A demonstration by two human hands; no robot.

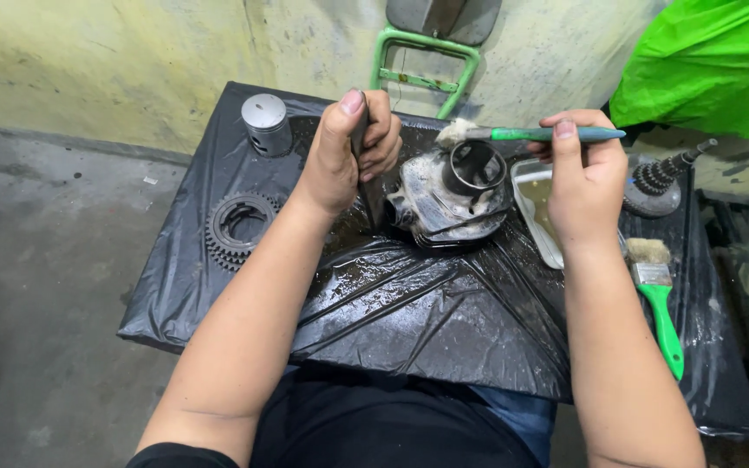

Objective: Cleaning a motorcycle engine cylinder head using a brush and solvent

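Head view: brushing the cylinder (452, 195) on the black sheet (426, 303).
Left hand (348, 152) is clamped on a dark part (364, 143) beside it, right hand (582, 173) pinches the toothbrush (530, 134), bristles at the rim. Best to brace firmly and use short strokes over the tray (535, 208).

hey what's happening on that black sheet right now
A person is scrubbing a finned engine cylinder on wet black plastic sheeting. The left hand steadies it; the right hand holds a green toothbrush, bristles at the cylinder's rim. A piston, gear and paintbrush lie alongside.
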